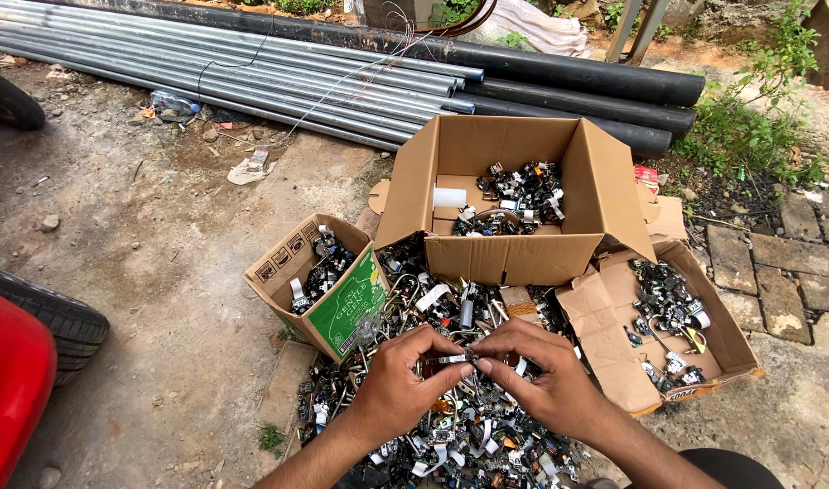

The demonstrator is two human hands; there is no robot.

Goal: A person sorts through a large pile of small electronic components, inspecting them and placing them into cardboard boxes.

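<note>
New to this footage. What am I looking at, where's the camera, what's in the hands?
There is no machine here: a person works with two bare hands. The single picture comes from a camera worn on the person's head, looking down and forward, so the forearms enter from the bottom edge.

The left hand and right hand meet at the fingertips and together pinch a small metal part; it is too small to say exactly what it is.

Under the hands, on the bare ground, lies a heap of small scrap parts, dark bits with metal clips and white pieces. Behind it stands a large open cardboard box partly filled with similar parts. To its left is a smaller box with a green side, to its right a flattened tray-like box, both holding parts too.

Further back lie grey metal pipes and black pipes. A tyre shows at the left edge.
</note>
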